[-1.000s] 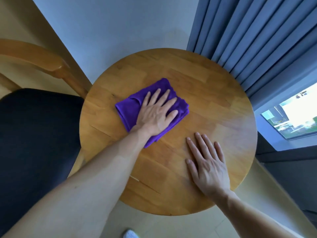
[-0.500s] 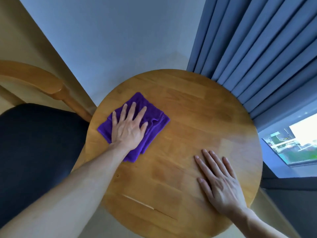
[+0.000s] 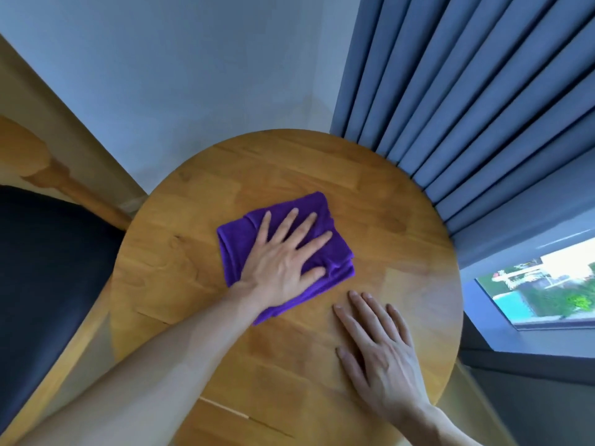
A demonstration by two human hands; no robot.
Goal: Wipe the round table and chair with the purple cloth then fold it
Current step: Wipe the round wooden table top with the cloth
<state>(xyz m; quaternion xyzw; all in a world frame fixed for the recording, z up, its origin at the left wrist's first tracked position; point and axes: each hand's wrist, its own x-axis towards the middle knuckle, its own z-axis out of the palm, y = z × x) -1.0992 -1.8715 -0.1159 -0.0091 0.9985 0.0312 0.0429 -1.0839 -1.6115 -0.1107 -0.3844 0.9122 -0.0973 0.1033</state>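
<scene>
Two hands on the tabletop, well apart from each other. Left hand (image 3: 283,259) lies flat on the purple cloth (image 3: 238,243), fingers straight and spread, palm pressing the cloth down onto the wood. Cloth is folded into a rough rectangle; it shows beyond the fingertips, on the thumb side and past the wrist, with layered folds bunched beside the thumb. Right hand (image 3: 383,355) rests flat on bare wood, fingers straight and slightly spread, holding nothing; its fingertips end just beside the cloth's nearest edge, not touching it as far as I can tell.

Round table (image 3: 402,220) is light wood in glued strips, with a pale scratch line below the left forearm. Chair (image 3: 48,268) stands to the outer side of the left arm: dark seat cushion, wooden frame and a turned wooden post. Blue pleated curtain (image 3: 467,107) hangs beyond the right hand, touching the table's far rim. Window (image 3: 547,291) beside the right hand shows blurred greenery outside. Pale wall (image 3: 177,75) beyond the left hand.
</scene>
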